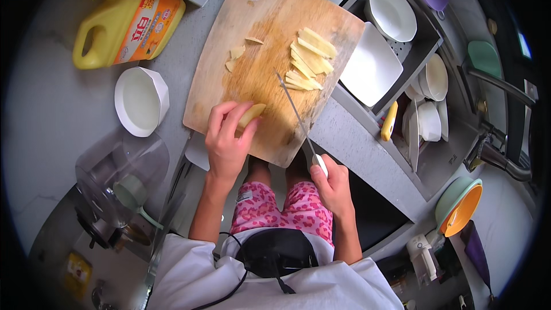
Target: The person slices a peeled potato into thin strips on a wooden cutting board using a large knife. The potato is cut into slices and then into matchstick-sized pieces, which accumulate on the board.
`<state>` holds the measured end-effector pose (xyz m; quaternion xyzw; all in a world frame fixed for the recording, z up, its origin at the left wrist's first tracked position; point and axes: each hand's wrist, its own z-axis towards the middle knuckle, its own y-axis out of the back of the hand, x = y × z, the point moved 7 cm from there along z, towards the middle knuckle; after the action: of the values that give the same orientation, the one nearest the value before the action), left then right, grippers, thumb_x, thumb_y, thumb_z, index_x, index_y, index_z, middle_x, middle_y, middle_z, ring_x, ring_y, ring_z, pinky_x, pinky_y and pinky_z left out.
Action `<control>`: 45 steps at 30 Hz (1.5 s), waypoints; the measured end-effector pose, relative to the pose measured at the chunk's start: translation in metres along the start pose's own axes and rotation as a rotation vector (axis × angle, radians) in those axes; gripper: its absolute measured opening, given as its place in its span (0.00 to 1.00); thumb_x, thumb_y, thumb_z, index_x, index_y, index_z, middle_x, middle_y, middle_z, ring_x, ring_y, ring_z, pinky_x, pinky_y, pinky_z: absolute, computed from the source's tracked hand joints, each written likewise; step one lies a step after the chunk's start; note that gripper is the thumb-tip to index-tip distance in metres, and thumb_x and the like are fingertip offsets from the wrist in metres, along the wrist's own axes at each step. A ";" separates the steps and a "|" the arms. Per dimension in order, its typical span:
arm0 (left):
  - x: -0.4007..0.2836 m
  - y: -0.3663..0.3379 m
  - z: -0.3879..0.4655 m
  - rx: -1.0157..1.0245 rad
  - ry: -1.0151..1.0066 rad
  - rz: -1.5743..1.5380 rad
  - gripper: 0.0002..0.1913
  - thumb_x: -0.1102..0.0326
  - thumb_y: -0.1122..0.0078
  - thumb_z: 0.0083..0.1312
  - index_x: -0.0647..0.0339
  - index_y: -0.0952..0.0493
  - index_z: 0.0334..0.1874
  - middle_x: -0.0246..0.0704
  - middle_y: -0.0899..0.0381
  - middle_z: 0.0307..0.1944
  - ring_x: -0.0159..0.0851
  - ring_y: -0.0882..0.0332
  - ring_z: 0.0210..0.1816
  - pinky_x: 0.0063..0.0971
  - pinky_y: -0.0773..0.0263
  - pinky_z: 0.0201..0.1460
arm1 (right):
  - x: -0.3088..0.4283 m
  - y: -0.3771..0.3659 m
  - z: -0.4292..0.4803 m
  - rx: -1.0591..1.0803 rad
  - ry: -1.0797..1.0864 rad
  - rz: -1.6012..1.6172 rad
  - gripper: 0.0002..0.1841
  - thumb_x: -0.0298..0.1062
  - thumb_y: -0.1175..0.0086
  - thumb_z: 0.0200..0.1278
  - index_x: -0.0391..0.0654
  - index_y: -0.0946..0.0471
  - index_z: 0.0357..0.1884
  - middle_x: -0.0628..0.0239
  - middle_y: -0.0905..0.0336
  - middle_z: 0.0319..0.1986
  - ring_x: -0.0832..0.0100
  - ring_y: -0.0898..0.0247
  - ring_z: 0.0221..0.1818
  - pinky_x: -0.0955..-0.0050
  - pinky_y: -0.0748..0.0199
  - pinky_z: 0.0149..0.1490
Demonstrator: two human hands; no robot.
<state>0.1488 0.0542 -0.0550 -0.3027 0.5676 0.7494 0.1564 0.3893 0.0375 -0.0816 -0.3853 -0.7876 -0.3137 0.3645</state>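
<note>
On a wooden cutting board [262, 21] lies a heap of pale yellow vegetable slices [311, 58], perhaps potato or ginger, at the right side. A few thin scraps [236, 53] rest apart from it at the left. My left hand [230, 133] grips a piece of the pale yellow vegetable [251, 115] at the near left part of the board. In my right hand [333, 183] is the white handle of a kitchen knife [297, 114]. Its blade slants over the board, edge-on, with the tip near the slices and apart from the held piece.
A yellow detergent jug [129, 23] and a white bowl [142, 102] stand left of the board. At the right, a sink [445, 159] holds white dishes and a yellow-handled tool [389, 121]. A grey tray [424, 54] carries a white bowl and a square plate [371, 66].
</note>
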 end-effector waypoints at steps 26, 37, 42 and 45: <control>-0.006 -0.025 -0.036 0.356 -0.140 0.096 0.29 0.77 0.32 0.61 0.60 0.24 0.68 0.42 0.28 0.72 0.54 0.29 0.71 0.42 0.30 0.71 | -0.044 -0.026 -0.017 0.051 -0.081 0.316 0.21 0.45 0.50 0.79 0.39 0.30 0.30 0.66 0.34 0.17 0.72 0.40 0.20 0.69 0.37 0.29; -0.031 -0.030 -0.001 0.533 -0.151 0.252 0.31 0.70 0.24 0.56 0.61 0.26 0.64 0.42 0.27 0.61 0.53 0.28 0.60 0.43 0.29 0.63 | -0.059 -0.016 -0.035 -0.018 -0.080 0.340 0.19 0.43 0.50 0.79 0.38 0.30 0.31 0.65 0.35 0.17 0.73 0.40 0.21 0.69 0.36 0.30; -0.040 -0.026 0.006 0.534 -0.174 0.220 0.28 0.78 0.26 0.53 0.63 0.23 0.58 0.40 0.26 0.59 0.51 0.26 0.57 0.41 0.26 0.60 | -0.058 -0.013 -0.035 -0.036 -0.002 0.304 0.18 0.41 0.48 0.77 0.38 0.29 0.32 0.60 0.35 0.17 0.67 0.39 0.20 0.66 0.36 0.30; -0.037 -0.023 0.003 0.365 -0.361 0.163 0.24 0.80 0.26 0.52 0.63 0.19 0.53 0.38 0.20 0.53 0.49 0.21 0.52 0.39 0.23 0.54 | -0.055 -0.012 -0.036 -0.041 -0.006 0.331 0.17 0.41 0.48 0.77 0.38 0.29 0.32 0.58 0.36 0.17 0.63 0.39 0.19 0.65 0.36 0.29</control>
<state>0.1895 0.0677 -0.0481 -0.0842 0.6787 0.6868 0.2461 0.4156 -0.0174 -0.1093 -0.5180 -0.7078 -0.2644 0.4010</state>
